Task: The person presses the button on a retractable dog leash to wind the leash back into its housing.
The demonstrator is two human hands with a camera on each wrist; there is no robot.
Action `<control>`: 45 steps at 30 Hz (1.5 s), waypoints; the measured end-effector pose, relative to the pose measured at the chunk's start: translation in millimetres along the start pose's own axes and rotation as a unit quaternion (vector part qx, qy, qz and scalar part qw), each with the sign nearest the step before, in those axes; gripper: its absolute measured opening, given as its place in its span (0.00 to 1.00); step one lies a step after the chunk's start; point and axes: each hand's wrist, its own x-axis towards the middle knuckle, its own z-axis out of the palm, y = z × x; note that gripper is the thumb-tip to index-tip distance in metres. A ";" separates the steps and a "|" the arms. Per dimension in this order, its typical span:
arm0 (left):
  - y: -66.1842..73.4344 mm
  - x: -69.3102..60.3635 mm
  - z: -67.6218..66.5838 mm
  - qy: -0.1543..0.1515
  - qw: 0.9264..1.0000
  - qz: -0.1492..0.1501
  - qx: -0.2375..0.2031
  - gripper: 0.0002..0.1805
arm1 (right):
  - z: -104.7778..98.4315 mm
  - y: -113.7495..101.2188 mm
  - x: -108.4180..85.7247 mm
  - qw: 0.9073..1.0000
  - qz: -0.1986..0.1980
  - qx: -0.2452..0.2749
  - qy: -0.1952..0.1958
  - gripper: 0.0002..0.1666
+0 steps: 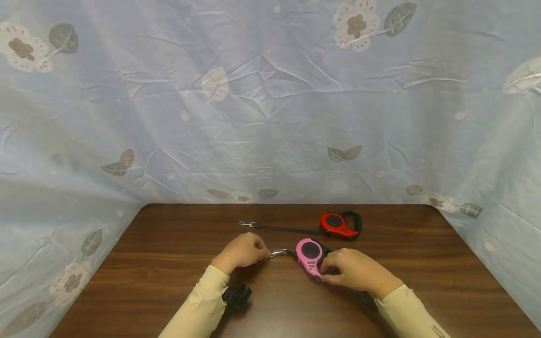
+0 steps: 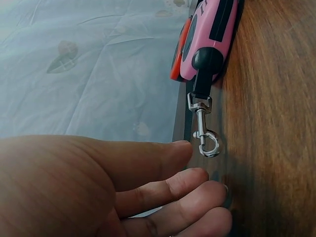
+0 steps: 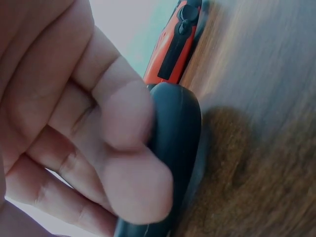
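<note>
A pink retractable dog leash [image 1: 303, 251] with a black round centre lies on the table. My right hand [image 1: 354, 272] holds it by its black handle [image 3: 177, 133], thumb and fingers curled about the grip. From the other end of the leash a silver snap hook [image 2: 201, 126] sticks out on a short black strap. Beside that hook is my left hand [image 1: 244, 251], its thumb and fingers loosely bent with a gap between them. In the left wrist view the hook lies just past the fingertips, apparently apart from them.
Farther back lies a red retractable leash [image 1: 334, 224] with a black handle. Its black strap [image 1: 291, 230] runs left to another silver snap hook [image 1: 247, 224]. A patterned cloth [image 1: 270, 141] hangs behind the brown wooden table [image 1: 169, 244].
</note>
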 end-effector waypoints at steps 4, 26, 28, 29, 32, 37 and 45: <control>-1.6 -0.6 0.9 0.000 1.000 0.004 0.002 0.07 | 2.4 1.3 -1.3 1.000 -0.008 0.014 0.005 0.05; 2.2 6.7 -25.2 0.198 0.978 0.062 -0.033 0.18 | -52.2 15.3 -1.1 0.966 0.076 0.016 0.247 0.13; -1.2 7.3 -25.2 0.199 0.977 0.058 -0.040 0.19 | -56.0 24.6 -0.4 0.964 0.130 0.018 0.229 0.14; -3.0 7.8 -24.5 0.197 0.978 0.055 -0.040 0.20 | -57.3 29.5 -0.9 0.964 0.157 0.020 0.214 0.15; -4.4 10.7 -22.2 0.189 0.980 0.053 -0.036 0.20 | -57.5 46.2 -5.6 0.962 0.215 0.005 0.168 0.19; -1.4 15.1 -17.7 0.176 0.983 0.046 -0.026 0.20 | -46.4 65.2 -12.8 0.964 0.239 -0.019 0.114 0.25; -0.3 19.5 -12.7 0.177 0.984 0.007 -0.028 0.22 | -30.2 73.3 -6.8 0.971 0.229 0.018 0.065 0.26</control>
